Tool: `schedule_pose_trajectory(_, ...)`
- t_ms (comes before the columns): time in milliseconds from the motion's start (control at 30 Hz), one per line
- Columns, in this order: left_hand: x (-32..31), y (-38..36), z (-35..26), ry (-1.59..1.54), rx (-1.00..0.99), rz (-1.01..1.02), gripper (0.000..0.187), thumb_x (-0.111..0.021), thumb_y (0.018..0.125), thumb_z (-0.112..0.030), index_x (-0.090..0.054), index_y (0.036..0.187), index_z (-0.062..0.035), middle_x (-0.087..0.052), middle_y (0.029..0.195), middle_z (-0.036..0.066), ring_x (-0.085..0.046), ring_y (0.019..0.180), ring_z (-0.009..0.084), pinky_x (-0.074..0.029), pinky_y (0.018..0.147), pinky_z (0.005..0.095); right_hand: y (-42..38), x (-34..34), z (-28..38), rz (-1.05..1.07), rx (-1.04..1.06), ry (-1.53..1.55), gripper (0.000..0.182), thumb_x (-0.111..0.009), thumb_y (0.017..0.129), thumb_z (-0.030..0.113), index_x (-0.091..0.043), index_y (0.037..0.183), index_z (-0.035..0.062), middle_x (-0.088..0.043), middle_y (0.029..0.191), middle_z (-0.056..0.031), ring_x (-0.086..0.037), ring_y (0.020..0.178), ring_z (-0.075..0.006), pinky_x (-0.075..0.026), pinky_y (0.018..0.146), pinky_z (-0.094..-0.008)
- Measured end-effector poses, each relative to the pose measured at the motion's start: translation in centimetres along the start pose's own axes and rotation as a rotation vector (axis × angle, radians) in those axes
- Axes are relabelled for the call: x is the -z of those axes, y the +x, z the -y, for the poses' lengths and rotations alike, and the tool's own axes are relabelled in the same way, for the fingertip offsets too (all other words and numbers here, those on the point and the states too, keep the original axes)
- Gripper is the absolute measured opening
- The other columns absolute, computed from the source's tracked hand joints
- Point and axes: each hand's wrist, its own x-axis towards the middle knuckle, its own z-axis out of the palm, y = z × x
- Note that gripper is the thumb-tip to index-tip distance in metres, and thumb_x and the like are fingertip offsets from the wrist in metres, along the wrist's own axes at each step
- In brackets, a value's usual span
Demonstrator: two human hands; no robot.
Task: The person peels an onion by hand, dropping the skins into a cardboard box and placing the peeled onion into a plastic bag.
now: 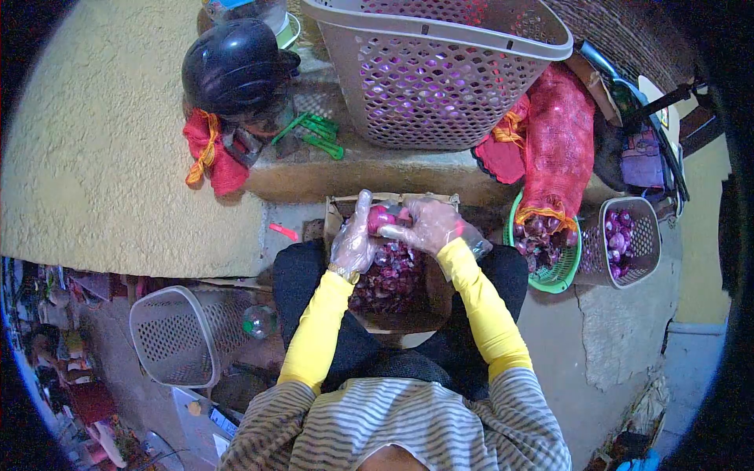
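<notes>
Closest in is a striped knit top with two bright yellow sleeves running out to two hands, both in thin, crinkly clear plastic gloves. The left hand (353, 239) and the right hand (434, 225) meet over one small round reddish-purple onion (382, 218), and both grips are closed on it, left fingers wrapped around one side, right fingers pinching the other. There's a gold watch band on the left wrist too. Right under the hands is one cardboard box (339, 210) sitting on the lap, full of papery dark red onion skins (389, 279). Off to the left on the floor, one grey plastic mesh basket (173, 337) lies tipped on its side, with one clear bottle next to it. To the right there's one round green basket (550, 279) with a slotted rim, holding onions, and just beside it one small grey lattice basket (640, 247) with peeled shiny purple ones. One red net sack (559, 145) slumps into the green basket, tied with orange string. Farther back on the rough stone bench (369, 169): one glossy black helmet (236, 67), one crumpled red cloth, a few green clips, and one big grey perforated basket (440, 71) with a smooth rim.
</notes>
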Motion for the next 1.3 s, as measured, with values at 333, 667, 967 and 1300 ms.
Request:
schedule_pose_trajectory(333,-0.2,-0.5,-0.5,0.062,-0.010,0.091,0.068,-0.040,0.101,-0.061,-0.063,0.120,0.0004,-0.070,0.112,0.013,-0.067,0.101,0.0217,-0.055,0.091,0.0360,0.0,0.5,0.6,0.080,-0.049,-0.019,0.071,-0.059,0.077,0.079,-0.073,0.084,0.0101,-0.070,0.079,-0.0180,-0.069,0.076,-0.0372,-0.053,0.071,-0.0480)
schedule_pose_trajectory(667,0.1,0.1,-0.2,0.067,0.003,0.084,0.073,-0.034,0.102,-0.063,-0.063,0.126,-0.0004,-0.070,0.114,0.011,-0.066,0.104,0.0207,-0.054,0.095,0.0359,0.2,0.2,0.2,0.125,-0.024,0.040,0.071,-0.055,0.082,0.077,-0.069,0.080,0.0075,-0.068,0.075,-0.0206,-0.067,0.073,-0.0409,-0.051,0.068,-0.0501)
schedule_pose_trajectory(967,0.8,0.3,0.3,0.174,-0.031,0.010,0.071,-0.039,0.100,-0.063,-0.064,0.121,-0.0007,-0.069,0.110,0.013,-0.066,0.103,0.0226,-0.055,0.094,0.0390,-0.1,-0.2,0.3,0.086,0.016,-0.038,0.064,-0.053,0.084,0.076,-0.074,0.083,0.0146,-0.070,0.076,-0.0164,-0.069,0.074,-0.0357,-0.052,0.071,-0.0477)
schedule_pose_trajectory(1300,0.3,-0.4,-0.4,0.208,-0.052,-0.022,0.066,-0.044,0.100,-0.062,-0.065,0.115,-0.0011,-0.070,0.104,0.013,-0.066,0.096,0.0212,-0.054,0.090,0.0369,-0.3,1.0,1.4,0.197,0.116,-0.134,0.062,-0.053,0.086,0.073,-0.074,0.080,0.0146,-0.071,0.080,-0.0134,-0.069,0.076,-0.0333,-0.053,0.072,-0.0474)
